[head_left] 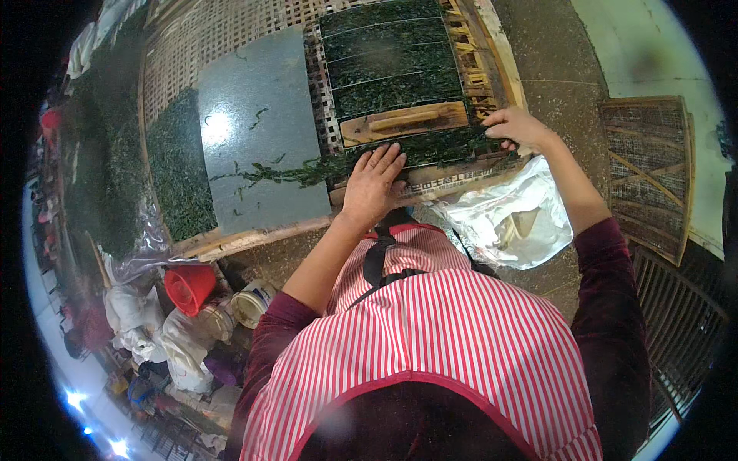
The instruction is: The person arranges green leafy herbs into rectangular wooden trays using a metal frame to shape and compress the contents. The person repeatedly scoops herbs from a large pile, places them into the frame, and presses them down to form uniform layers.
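Note:
My left hand (373,183) lies palm down, fingers spread, on green tea-like leaves (426,148) along the near edge of a divided frame. At that frame's right side, my right hand (508,128) has its fingers bent near the leaves; whether it pinches any cannot be told. Between and above the hands, a wooden block with a raised handle strip (403,124) rests in the frame. Rows of flattened leaves (392,57) fill the sections beyond it. Left of the frame lies a smooth grey board (265,127) with a loose strand of leaves across it.
A woven bamboo tray (242,29) lies beneath, with more leaves (181,167) at left. A white plastic bag (513,213) hangs at the near right edge. A red bucket (189,288), a white bucket (252,303) and sacks stand lower left. A lattice rack (648,173) is at right.

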`<state>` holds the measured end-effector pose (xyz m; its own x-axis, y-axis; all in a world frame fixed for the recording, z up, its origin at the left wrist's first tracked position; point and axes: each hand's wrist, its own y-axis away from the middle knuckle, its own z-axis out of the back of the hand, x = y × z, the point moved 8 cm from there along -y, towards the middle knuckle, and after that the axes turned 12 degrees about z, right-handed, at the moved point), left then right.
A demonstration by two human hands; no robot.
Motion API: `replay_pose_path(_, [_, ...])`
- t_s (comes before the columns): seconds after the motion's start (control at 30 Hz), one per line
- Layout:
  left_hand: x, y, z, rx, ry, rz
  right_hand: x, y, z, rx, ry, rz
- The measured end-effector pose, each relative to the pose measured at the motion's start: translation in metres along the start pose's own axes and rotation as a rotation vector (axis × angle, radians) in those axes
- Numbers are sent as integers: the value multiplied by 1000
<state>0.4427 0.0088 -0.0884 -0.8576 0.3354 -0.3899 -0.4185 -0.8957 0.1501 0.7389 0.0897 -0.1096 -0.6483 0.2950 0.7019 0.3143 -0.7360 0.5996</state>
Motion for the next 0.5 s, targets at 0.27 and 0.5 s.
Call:
replay_pose_path(0.27, [-1, 3, 1, -33, -50, -23, 62, 44, 4, -591, 671, 350])
replay_pose_path(0.5, [3, -1, 9, 68, -3, -82, 89, 14, -85, -507, 591, 308])
